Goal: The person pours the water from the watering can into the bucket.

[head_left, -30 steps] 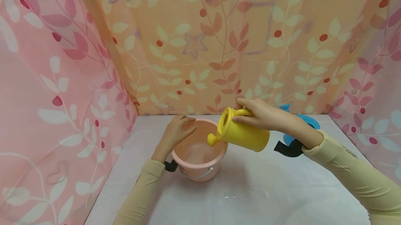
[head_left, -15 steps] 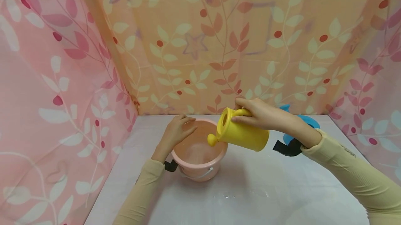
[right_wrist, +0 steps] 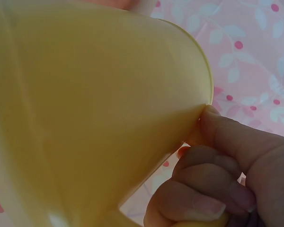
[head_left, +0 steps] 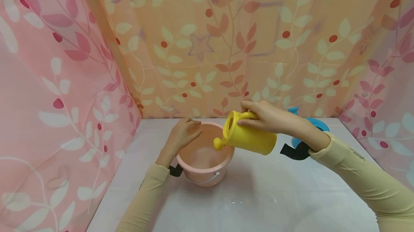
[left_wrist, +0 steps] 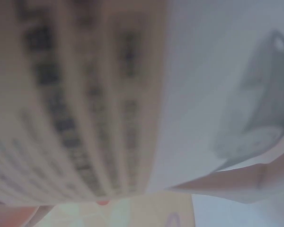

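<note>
My right hand (head_left: 263,117) grips the handle of a yellow watering can (head_left: 250,138). The can is tilted to the left, its round sprinkler head (head_left: 219,144) over the right side of a pink bucket (head_left: 207,178). In the right wrist view, curled fingers (right_wrist: 199,189) wrap the handle and the thumb lies against the can's edge. My left hand (head_left: 182,137) lies at the bucket's left rim, fingers extended over the opening. The left wrist view is filled by the bucket's outer wall (left_wrist: 203,94), with blurred print and a grey picture. A pale, hazy patch shows inside the bucket.
A blue plastic object (head_left: 316,124) stands at the back right, partly hidden by my right forearm. Small wet spots (head_left: 231,202) glisten on the white table (head_left: 291,196). Patterned cloth (head_left: 226,45) walls in the back and both sides.
The watering can and my right hand have shifted very slightly to the left, keeping their tilt. My left hand and the bucket look the same.
</note>
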Action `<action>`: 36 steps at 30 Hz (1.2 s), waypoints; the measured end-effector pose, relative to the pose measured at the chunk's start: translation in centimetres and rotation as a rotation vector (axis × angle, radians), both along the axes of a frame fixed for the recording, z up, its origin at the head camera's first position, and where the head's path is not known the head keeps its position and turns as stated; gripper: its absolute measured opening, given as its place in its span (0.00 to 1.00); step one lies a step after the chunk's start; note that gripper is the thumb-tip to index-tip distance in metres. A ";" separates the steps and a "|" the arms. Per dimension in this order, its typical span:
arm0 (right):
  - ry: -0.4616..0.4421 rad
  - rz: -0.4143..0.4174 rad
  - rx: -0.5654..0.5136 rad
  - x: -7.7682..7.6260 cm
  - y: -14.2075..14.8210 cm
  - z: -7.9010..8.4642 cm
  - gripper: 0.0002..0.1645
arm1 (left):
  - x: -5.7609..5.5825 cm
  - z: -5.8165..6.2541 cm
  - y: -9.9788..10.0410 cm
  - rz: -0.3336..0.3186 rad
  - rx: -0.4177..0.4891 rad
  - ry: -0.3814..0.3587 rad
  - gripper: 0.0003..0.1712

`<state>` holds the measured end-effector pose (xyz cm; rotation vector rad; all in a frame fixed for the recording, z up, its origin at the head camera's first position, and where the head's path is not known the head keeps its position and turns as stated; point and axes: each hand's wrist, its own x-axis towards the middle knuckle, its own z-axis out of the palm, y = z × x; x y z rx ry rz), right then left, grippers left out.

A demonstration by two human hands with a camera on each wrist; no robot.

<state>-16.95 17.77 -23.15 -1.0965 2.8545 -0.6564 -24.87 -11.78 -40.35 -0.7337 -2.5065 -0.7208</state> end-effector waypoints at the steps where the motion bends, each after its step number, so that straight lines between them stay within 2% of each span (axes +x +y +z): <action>1: 0.000 -0.001 0.001 0.0 0.0 0.0 0.17 | 0.0 0.0 0.0 0.001 -0.001 0.001 0.20; 36: 0.000 0.006 -0.018 0.0 0.1 -0.2 0.18 | 0.0 0.1 0.0 -0.002 -0.003 0.006 0.20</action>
